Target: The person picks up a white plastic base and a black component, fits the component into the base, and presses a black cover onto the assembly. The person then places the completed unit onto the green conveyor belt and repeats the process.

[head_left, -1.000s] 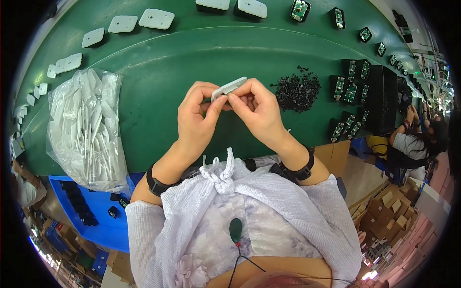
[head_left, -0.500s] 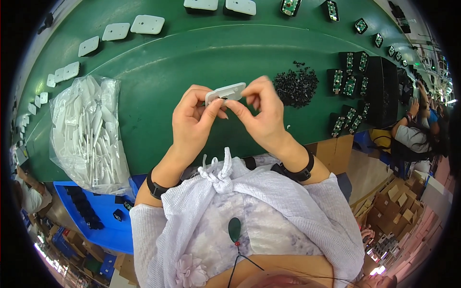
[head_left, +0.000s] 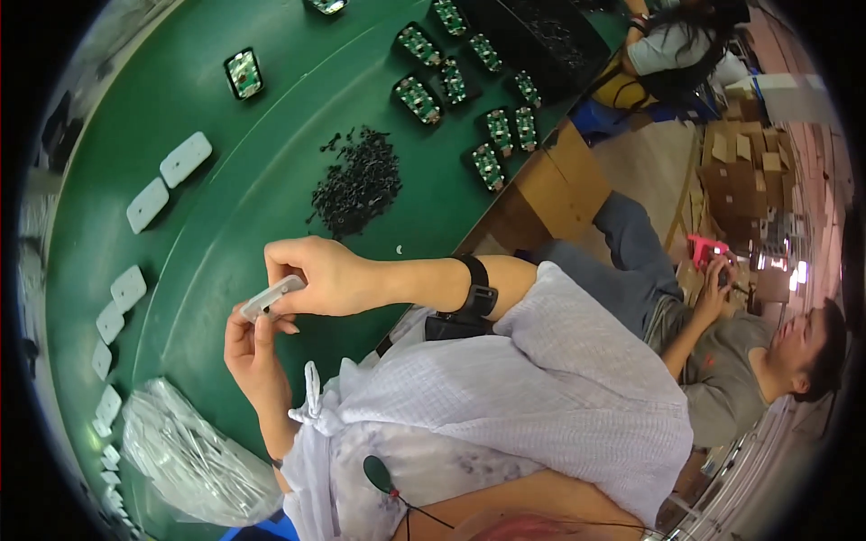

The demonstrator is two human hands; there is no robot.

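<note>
A small white plastic cover (head_left: 272,296) is held tilted above the green table, between my two hands. My left hand (head_left: 255,359) grips its lower end, thumb against the inner side. Fingers of my right hand (head_left: 329,278) are closed round its upper end, pressing near the inside face. A small dark spot shows on the cover by the fingertips; I cannot make out whether it is a separate part. Beyond my right hand lies a heap of small black parts (head_left: 359,183). Past my left hand is a clear plastic bag (head_left: 194,451) filled with white covers.
Black housings with green circuit boards (head_left: 417,99) stand in a group beside a black bin (head_left: 541,41). White covers (head_left: 186,158) and a board housing (head_left: 244,74) line the table's (head_left: 298,153) far side. A seated person (head_left: 722,379) holds a pink-and-black object at right.
My view has swung to the right, so the table appears turned and a seated person has come into sight. Both hands still hold the white cover.
</note>
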